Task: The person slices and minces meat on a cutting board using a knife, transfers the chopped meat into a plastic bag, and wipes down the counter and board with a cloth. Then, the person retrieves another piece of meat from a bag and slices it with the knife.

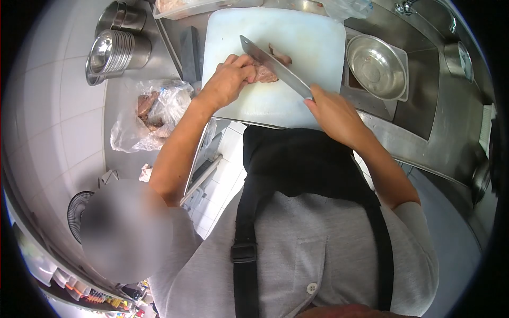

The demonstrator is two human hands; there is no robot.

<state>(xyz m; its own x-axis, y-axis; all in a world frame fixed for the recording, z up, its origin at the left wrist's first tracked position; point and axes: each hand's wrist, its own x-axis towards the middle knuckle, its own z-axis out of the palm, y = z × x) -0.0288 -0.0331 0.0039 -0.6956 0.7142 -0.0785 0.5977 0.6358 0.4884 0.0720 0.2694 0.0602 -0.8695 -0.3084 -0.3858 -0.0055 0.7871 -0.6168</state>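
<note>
On the white cutting board [297,34] lies a piece of meat [266,75]. My left hand [229,79] presses on its left side, fingers curled over it. In my right hand [334,113] is the handle of a cleaver [275,64], its broad blade slanting up to the left across the meat. A cut piece of meat [281,54] rests on the far side of the blade. The blade hides part of the meat, so I cannot tell how deep the edge sits.
Left of the board, a clear plastic bag [164,106] holds more meat. A dark rectangular block [189,53] stands beside the board. Stacked metal bowls [114,53] are at upper left. On the right, a metal bowl [376,66] sits over the sink [424,100].
</note>
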